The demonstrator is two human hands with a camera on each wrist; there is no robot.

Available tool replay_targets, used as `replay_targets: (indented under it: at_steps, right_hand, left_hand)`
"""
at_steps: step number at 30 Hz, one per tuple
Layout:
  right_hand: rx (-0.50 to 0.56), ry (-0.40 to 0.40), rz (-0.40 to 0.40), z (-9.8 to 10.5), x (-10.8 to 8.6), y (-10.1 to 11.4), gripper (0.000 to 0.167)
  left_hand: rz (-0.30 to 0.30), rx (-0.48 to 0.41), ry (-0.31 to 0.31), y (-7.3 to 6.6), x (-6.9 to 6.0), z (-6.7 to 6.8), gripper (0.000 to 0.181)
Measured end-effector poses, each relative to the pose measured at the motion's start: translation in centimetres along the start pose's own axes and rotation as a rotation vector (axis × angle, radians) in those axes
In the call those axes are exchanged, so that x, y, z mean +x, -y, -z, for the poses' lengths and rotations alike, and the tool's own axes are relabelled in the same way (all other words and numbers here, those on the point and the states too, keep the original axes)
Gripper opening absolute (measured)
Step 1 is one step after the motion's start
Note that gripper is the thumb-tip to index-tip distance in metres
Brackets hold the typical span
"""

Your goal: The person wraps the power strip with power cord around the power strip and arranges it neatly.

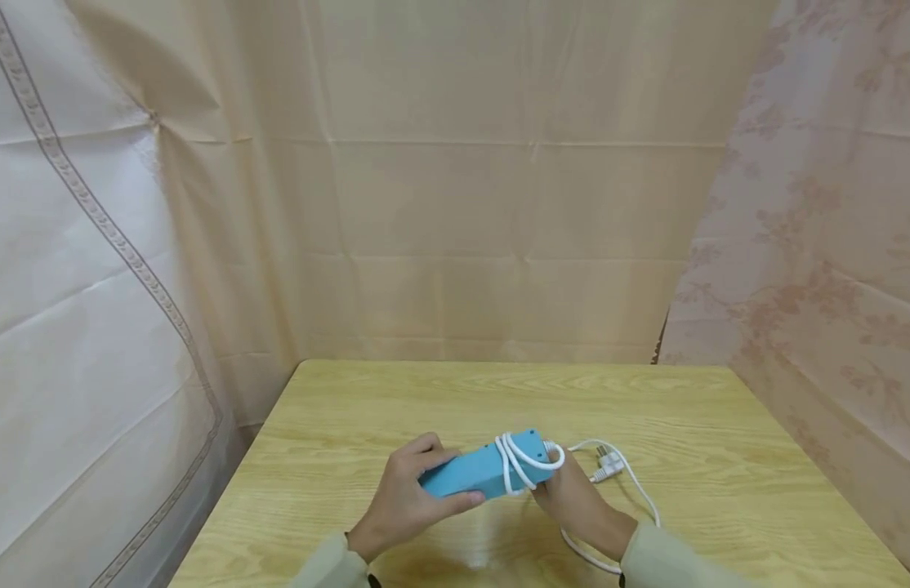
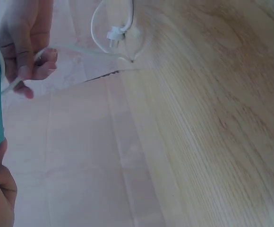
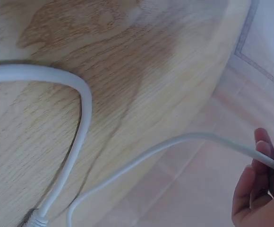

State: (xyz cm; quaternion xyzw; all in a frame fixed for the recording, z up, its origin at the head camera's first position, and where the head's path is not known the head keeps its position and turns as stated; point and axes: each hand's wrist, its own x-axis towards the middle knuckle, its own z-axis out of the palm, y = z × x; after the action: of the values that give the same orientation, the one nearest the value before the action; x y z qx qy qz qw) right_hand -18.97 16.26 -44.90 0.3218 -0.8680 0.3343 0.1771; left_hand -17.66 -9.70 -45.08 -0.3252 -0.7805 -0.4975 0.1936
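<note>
Here, blue power strip (image 1: 466,474) slants from left hand (image 1: 406,494), gripping its end, toward right hand (image 1: 577,500), pinching white cord (image 3: 193,136).

The left hand (image 1: 413,490) grips — the right hand (image 1: 573,496), near it, pinches.

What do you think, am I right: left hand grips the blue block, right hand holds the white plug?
Almost: the right hand holds the white cord, not the plug. The left wrist view shows that; in the head view, the plug lies on the table. The left hand does grip the blue block.
</note>
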Motion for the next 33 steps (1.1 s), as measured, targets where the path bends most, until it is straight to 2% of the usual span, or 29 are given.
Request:
replay_targets:
  at_steps: [3, 7, 12, 19, 22, 25, 28, 33]
  right_hand:
    - [-0.158, -0.050, 0.036, -0.4, -0.1, 0.1, 0.031]
    - [-0.210, -0.073, 0.021, -0.4, -0.2, 0.3, 0.030]
    - [-0.273, -0.067, 0.081, -0.6, -0.1, -0.1, 0.019]
    - [-0.333, -0.094, 0.152, -0.8, -0.1, -0.3, 0.019]
    - [-0.328, -0.105, 0.171, -0.8, -0.1, -0.2, 0.016]
    - [-0.302, -0.117, 0.180, -0.8, 0.1, -0.2, 0.008]
    - [-0.297, -0.136, 0.184, -0.9, 0.2, -0.3, 0.014]
    - [-0.306, -0.141, 0.181, -1.0, 0.2, -0.6, 0.011]
  left_hand:
    - [0.021, 0.030, -0.036, -0.1, 0.1, -0.4, 0.039]
    - [0.024, 0.054, -0.077, -0.2, 0.4, -0.9, 0.035]
    - [0.052, 0.108, -0.123, -0.3, 0.5, -1.2, 0.035]
    - [0.047, 0.194, -0.140, -0.2, 0.6, -1.5, 0.042]
    - [0.067, 0.215, -0.148, -0.1, 0.6, -1.5, 0.046]
    - [0.098, 0.231, -0.165, 0.0, 0.7, -1.4, 0.048]
    - [0.113, 0.244, -0.174, 0.0, 0.8, -1.4, 0.049]
    - [0.120, 0.245, -0.186, 0.0, 0.9, -1.6, 0.050]
